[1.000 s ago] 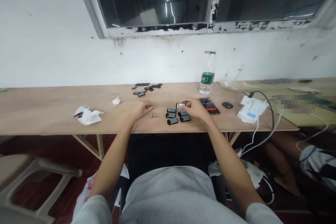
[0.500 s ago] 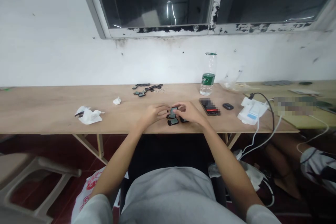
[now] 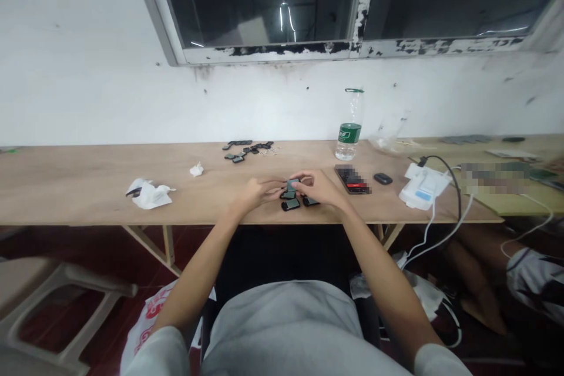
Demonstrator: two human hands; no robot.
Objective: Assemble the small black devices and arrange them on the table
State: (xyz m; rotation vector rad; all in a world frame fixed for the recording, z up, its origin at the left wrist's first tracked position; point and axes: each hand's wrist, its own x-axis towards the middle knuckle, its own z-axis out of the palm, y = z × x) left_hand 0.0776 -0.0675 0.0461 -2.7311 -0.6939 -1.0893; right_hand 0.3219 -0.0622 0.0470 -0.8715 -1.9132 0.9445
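Note:
A small flat black piece with a grey-green face (image 3: 292, 185) is held up just above the table's front edge. My right hand (image 3: 314, 187) pinches it from the right between thumb and fingers. From the left, the bent fingers of my left hand (image 3: 259, 192) close on its edge; the exact contact is too small to make out. Similar pieces lie right below: one grey-faced piece (image 3: 288, 195) partly under the held one, another piece (image 3: 291, 205) nearer the edge, and a darker piece (image 3: 311, 201) beneath my right hand.
Several like pieces (image 3: 238, 158) and small pale bits (image 3: 268, 152) lie at the back of the wooden table (image 3: 88, 182). Crumpled tissues (image 3: 152, 194) are to the left. Rightward stand a water bottle (image 3: 349, 132), a phone (image 3: 352, 180), a black case (image 3: 383, 178) and a power strip (image 3: 418, 191) with cables.
The held piece has tilted and shifted up slightly between my fingers. Both hands stay in nearly the same place.

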